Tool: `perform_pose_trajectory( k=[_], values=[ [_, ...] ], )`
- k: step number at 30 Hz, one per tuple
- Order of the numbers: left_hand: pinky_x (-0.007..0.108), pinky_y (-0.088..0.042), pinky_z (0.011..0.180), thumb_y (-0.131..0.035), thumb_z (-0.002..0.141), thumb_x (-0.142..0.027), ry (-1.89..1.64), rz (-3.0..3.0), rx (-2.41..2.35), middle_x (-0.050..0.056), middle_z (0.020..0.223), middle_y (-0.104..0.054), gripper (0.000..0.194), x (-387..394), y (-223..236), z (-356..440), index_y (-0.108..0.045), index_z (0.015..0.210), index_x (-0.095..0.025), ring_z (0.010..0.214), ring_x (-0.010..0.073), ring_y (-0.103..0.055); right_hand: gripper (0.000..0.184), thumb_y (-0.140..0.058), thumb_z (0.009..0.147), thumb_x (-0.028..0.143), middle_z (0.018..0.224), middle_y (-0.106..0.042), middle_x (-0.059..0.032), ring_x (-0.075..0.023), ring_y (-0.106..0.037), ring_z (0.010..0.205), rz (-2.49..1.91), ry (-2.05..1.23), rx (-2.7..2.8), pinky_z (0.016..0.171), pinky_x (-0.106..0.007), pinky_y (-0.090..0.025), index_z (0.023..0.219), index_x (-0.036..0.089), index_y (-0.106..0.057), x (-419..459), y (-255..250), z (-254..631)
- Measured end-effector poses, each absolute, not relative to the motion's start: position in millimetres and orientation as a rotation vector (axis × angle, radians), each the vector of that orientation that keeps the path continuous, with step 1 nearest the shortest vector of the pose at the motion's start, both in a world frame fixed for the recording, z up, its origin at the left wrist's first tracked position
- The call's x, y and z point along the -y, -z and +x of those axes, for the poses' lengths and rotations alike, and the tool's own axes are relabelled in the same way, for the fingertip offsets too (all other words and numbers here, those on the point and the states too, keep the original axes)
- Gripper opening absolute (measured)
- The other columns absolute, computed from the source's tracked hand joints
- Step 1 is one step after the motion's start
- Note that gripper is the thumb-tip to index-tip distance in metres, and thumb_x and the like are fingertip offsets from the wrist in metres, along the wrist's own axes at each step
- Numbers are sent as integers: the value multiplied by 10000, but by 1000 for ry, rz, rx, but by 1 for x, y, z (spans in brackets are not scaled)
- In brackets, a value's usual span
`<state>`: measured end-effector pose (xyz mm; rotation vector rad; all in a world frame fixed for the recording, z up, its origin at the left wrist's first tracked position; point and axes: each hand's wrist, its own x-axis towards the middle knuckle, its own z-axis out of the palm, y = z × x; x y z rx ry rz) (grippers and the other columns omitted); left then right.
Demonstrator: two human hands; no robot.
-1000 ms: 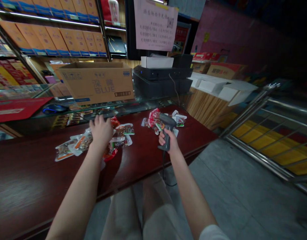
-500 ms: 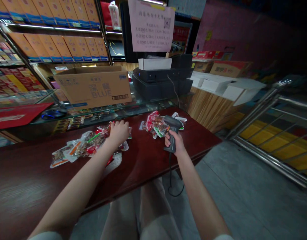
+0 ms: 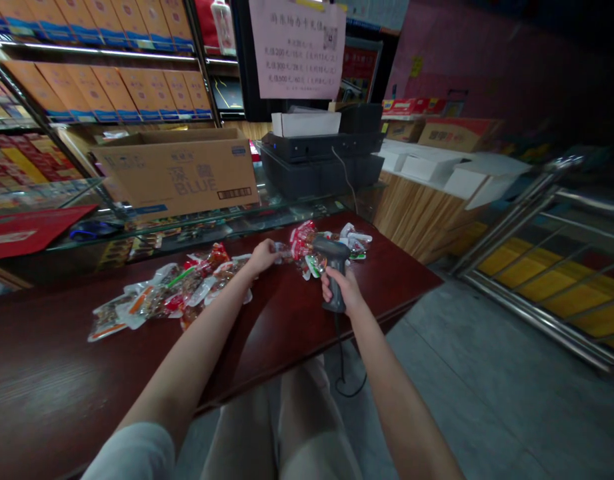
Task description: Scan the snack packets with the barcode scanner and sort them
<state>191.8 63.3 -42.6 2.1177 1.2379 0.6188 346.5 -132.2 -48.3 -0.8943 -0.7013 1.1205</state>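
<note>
My right hand [image 3: 343, 290] is wrapped round the grip of a dark grey barcode scanner [image 3: 333, 252], whose head points left over the table. My left hand [image 3: 265, 257] has its fingers bent together at the clear end of a snack packet [image 3: 283, 252], which sticks out from the right-hand pile. That pile of snack packets [image 3: 303, 241], red, green and clear, lies partly behind the scanner. Left of my left hand spreads another pile of snack packets [image 3: 174, 287], some with orange or green stripes; my forearm covers part of it.
The dark red table [image 3: 281, 320] ends at the right above a grey floor. The scanner's cable [image 3: 341, 360] hangs past its front edge. Behind stand a glass counter, a cardboard box [image 3: 187, 170] and a black cash drawer [image 3: 317, 170]. A metal railing [image 3: 537, 293] is at the right.
My left hand has moved right, from the left pile to the packet end at the right pile. The scanner in my right hand has shifted slightly left and down.
</note>
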Motion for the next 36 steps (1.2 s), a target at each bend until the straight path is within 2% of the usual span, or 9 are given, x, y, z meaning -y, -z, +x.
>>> perform_pose_trajectory(
  k=[3, 7, 11, 16, 22, 29, 32, 36],
  values=[
    [301, -537, 678, -690, 667, -202, -827, 1817, -1045, -30, 721, -564, 217, -53, 40, 179, -488, 746, -186, 692, 135, -577, 396, -737, 685, 380, 524, -530, 98, -70, -425, 321, -884, -1099, 693, 303, -197, -370, 937, 208, -484, 135, 47, 346],
    [296, -589, 607, -696, 692, -266, -1036, 1441, -779, -41, 804, -567, 284, -33, 30, 161, -461, 835, -196, 706, 108, -583, 379, -727, 690, 374, 521, -521, 95, -67, -415, 324, -865, -1110, 705, 309, -192, -362, 927, 202, -487, 138, 44, 345],
    [302, -616, 635, -694, 728, -334, -1192, 1310, -677, -39, 876, -570, 312, -14, 17, 137, -466, 902, -211, 760, 97, -590, 325, -710, 711, 349, 543, -516, 91, -61, -399, 327, -809, -1143, 737, 310, -187, -344, 884, 208, -473, 139, 42, 339],
    [360, -622, 752, -718, 733, -386, -1226, 1248, -557, -31, 942, -558, 361, -3, 12, 106, -447, 912, -229, 873, 122, -612, 257, -658, 765, 336, 558, -501, 89, -53, -379, 328, -697, -1274, 772, 316, -180, -325, 906, 203, -489, 133, 39, 318],
    [410, -601, 832, -749, 706, -364, -1213, 1157, -523, -53, 871, -552, 398, -6, 21, 91, -420, 889, -235, 847, 111, -610, 281, -647, 790, 339, 565, -499, 93, -53, -371, 328, -636, -1398, 829, 316, -180, -312, 982, 206, -490, 119, 38, 285],
    [446, -571, 874, -702, 755, -342, -1193, 1208, -564, -41, 887, -599, 362, -8, 28, 99, -394, 903, -224, 846, 113, -639, 337, -658, 783, 327, 552, -512, 93, -66, -408, 331, -791, -1440, 952, 327, -194, -330, 1052, 189, -508, 125, 42, 268],
    [419, -568, 851, -681, 767, -325, -1180, 1250, -575, -38, 873, -609, 342, -6, 31, 103, -380, 894, -224, 813, 110, -637, 332, -662, 771, 331, 542, -505, 95, -64, -399, 329, -807, -1418, 948, 328, -195, -327, 1029, 187, -510, 126, 41, 267],
    [306, -558, 718, -639, 766, -266, -1177, 1327, -639, -30, 821, -600, 270, -3, 35, 104, -414, 907, -217, 736, 113, -626, 301, -659, 771, 339, 539, -496, 99, -57, -391, 326, -833, -1410, 970, 328, -190, -322, 985, 191, -509, 124, 41, 266]
  ],
)
